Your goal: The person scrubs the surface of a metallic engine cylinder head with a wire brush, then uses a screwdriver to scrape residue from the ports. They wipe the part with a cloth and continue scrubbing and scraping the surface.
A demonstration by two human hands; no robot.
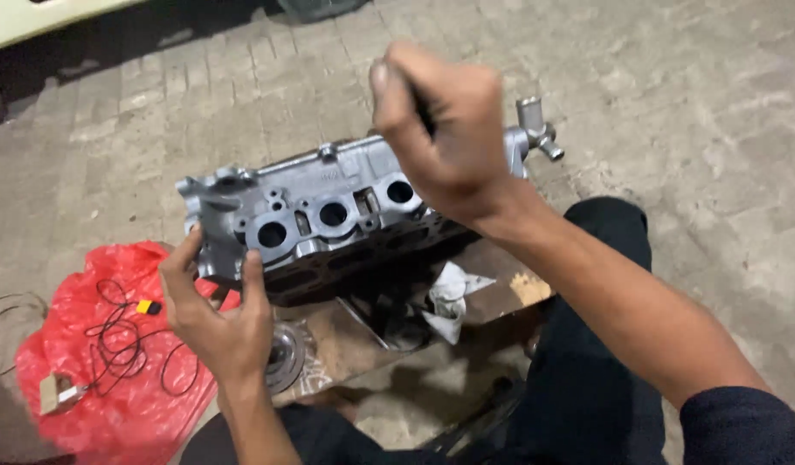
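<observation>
A silver aluminium cylinder head (329,211) stands on its side on a wooden board (501,288), its round ports facing me. My left hand (217,314) steadies its near left corner with thumb and fingers. My right hand (440,129) is raised over the head's right part, fist closed around a thin dark tool that is mostly hidden in the fingers. A metal pipe fitting (535,129) juts from the head's far right end.
A red plastic bag (105,387) with a tangle of black wire (122,340) lies on the paving at left. A round metal part (285,357) and a crumpled white rag (449,297) sit on the board. My dark-trousered knee (604,232) is at right.
</observation>
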